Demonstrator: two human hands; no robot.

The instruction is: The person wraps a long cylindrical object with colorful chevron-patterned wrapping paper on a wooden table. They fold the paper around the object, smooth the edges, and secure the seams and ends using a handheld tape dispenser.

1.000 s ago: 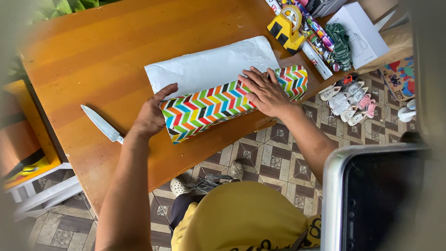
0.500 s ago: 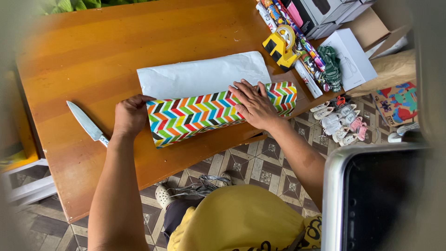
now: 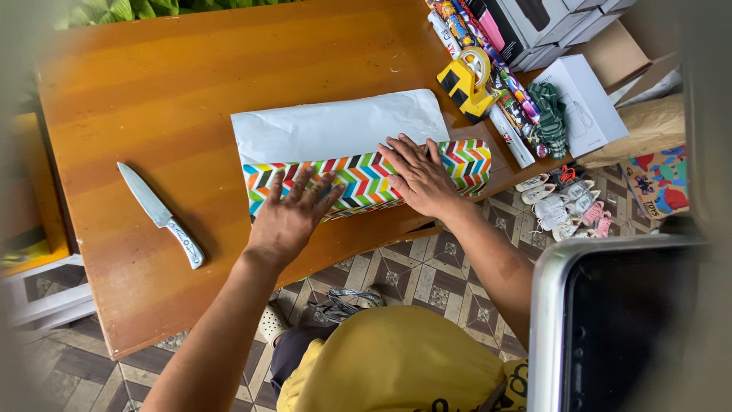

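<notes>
Near edge of the wooden table (image 3: pixel 152 69): left hand (image 3: pixel 288 217) and right hand (image 3: pixel 421 177), fingers spread, press flat on a chevron-patterned wrapped parcel (image 3: pixel 358 179). White paper (image 3: pixel 335 126) extends behind it, apparently its unprinted underside. Knife (image 3: pixel 158 214) lies toward the left edge.

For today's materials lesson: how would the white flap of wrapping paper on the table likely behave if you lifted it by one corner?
The white flap lies thin and faintly creased, so it would probably flop and feel light. Both hands, left hand and right hand, press the chevron-patterned parcel, suggesting the paper springs back.
</notes>
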